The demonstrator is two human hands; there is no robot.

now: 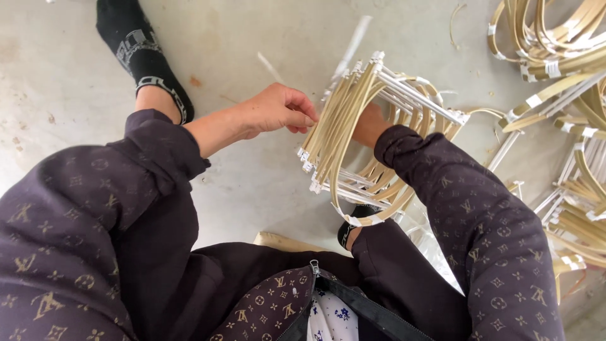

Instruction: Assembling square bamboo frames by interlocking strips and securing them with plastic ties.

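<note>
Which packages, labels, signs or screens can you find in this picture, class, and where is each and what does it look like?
No packages, signs or screens are in view.
Small white tape bands: wrapped round the joints of the pale bamboo-strip frame between the left hand and right hand; no print can be made out.
Similar white bands: on the stacked bamboo frames at the right edge.

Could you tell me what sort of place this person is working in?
Probably a small handcraft workshop with work done on the floor. The hands, left hand and right hand, work a bamboo-strip frame over a bare concrete floor, with a pile of similar frames alongside.
</note>
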